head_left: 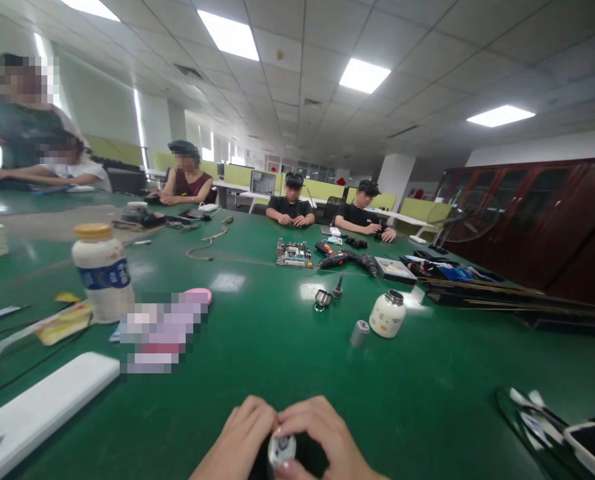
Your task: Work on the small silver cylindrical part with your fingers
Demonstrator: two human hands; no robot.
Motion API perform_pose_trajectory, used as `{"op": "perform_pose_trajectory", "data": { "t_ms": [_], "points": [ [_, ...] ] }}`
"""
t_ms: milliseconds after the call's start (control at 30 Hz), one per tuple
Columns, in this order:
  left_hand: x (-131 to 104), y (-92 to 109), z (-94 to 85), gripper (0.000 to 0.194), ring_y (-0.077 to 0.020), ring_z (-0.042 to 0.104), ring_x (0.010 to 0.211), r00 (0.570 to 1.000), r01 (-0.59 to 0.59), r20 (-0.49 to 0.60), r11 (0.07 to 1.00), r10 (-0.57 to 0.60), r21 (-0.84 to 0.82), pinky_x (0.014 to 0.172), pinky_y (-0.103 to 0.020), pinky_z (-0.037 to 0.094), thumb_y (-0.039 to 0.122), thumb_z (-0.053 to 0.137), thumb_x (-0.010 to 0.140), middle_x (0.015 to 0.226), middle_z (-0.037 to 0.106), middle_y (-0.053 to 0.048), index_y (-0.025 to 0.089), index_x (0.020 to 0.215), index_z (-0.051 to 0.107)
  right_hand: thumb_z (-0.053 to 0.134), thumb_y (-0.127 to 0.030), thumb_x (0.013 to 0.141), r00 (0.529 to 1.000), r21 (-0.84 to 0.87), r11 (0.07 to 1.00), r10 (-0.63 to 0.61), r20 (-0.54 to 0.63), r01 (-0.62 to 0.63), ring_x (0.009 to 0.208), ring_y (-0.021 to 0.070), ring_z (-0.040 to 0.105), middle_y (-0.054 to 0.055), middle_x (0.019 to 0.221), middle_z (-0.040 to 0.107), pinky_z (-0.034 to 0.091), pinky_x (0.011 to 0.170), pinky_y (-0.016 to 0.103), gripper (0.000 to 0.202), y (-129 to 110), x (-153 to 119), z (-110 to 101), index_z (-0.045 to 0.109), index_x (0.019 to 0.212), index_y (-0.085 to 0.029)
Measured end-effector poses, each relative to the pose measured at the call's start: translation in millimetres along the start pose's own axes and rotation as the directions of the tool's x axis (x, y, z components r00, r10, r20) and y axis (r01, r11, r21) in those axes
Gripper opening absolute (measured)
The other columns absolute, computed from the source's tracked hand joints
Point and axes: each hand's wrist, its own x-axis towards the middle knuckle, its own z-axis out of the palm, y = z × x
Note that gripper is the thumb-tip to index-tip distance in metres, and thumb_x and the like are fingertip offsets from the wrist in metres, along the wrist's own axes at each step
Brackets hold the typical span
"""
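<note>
Low in the head view, my left hand [244,437] and my right hand [324,433] meet around a small silver cylindrical part [282,451]. Its round end, with dark hole-like spots, faces up. My right thumb and fingers pinch it from the right; my left fingers close against its left side and partly hide it. Farther out stands a similar grey metal cylinder [360,333], beside a cream flask [388,315] with an uncovered metal mouth. Behind them lie a metal piece with a ring [322,300] and a dark pointed piece [338,287].
On the left are a white bar [52,407], a jar with an orange lid [104,273] and a blurred pink item [197,297]. A circuit board [294,253] and power drills [344,258] lie farther back. A phone [594,443] and cables sit right. Several people sit around the table.
</note>
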Motion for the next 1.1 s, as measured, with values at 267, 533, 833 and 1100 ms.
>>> {"op": "perform_pose_trajectory", "data": {
  "t_ms": [267,533,833,1100],
  "points": [
    [3.2,32.0,-22.7,0.010,-0.0222,0.050,0.092,0.991,0.093,0.102,0.993,-0.086,-0.075,0.081,-0.035,0.046,0.023,0.060,0.087,0.097,0.059,-0.004,0.021,0.095,0.054,0.062,-0.021,0.087,0.993,0.062,0.991,0.117,0.007,-0.117,0.101,0.0179,0.067,0.003,0.111,0.072,0.047,0.090,0.032,0.027,-25.6,3.5,-7.8,0.060,0.114,-0.026],
    [1.9,29.8,-23.6,0.014,-0.0234,0.051,0.095,0.984,0.109,0.149,0.990,-0.096,-0.085,0.083,-0.038,0.046,0.026,0.060,0.090,0.100,0.058,-0.005,0.021,0.100,0.052,0.064,-0.024,0.084,0.971,0.078,0.968,0.233,0.053,-0.237,0.103,0.0193,0.066,0.004,0.113,0.070,0.045,0.090,0.034,0.034,-25.5,3.6,-10.6,0.055,0.117,-0.025],
    [-1.1,29.2,-19.8,0.060,-0.0253,0.056,0.109,0.988,-0.003,-0.157,0.998,-0.007,-0.066,0.092,-0.041,0.051,0.009,0.067,0.067,0.117,0.054,-0.009,0.024,0.118,0.038,0.075,-0.028,0.075,0.943,-0.007,0.950,0.310,0.123,-0.312,0.112,0.0249,0.060,0.009,0.122,0.065,0.045,0.094,0.038,0.049,-22.6,-1.0,-7.7,0.054,0.118,-0.020],
    [-3.4,43.3,-35.0,0.048,-0.0252,0.053,0.123,0.979,-0.192,-0.058,0.980,0.195,0.050,0.103,-0.039,0.048,0.012,0.070,0.077,0.134,0.057,-0.010,0.025,0.118,0.051,0.068,-0.029,0.088,0.936,-0.021,0.951,0.308,0.169,-0.310,0.112,0.0217,0.058,0.005,0.121,0.065,0.043,0.096,0.037,0.031,-24.3,1.0,-8.8,0.058,0.117,-0.025]
  ]
}}
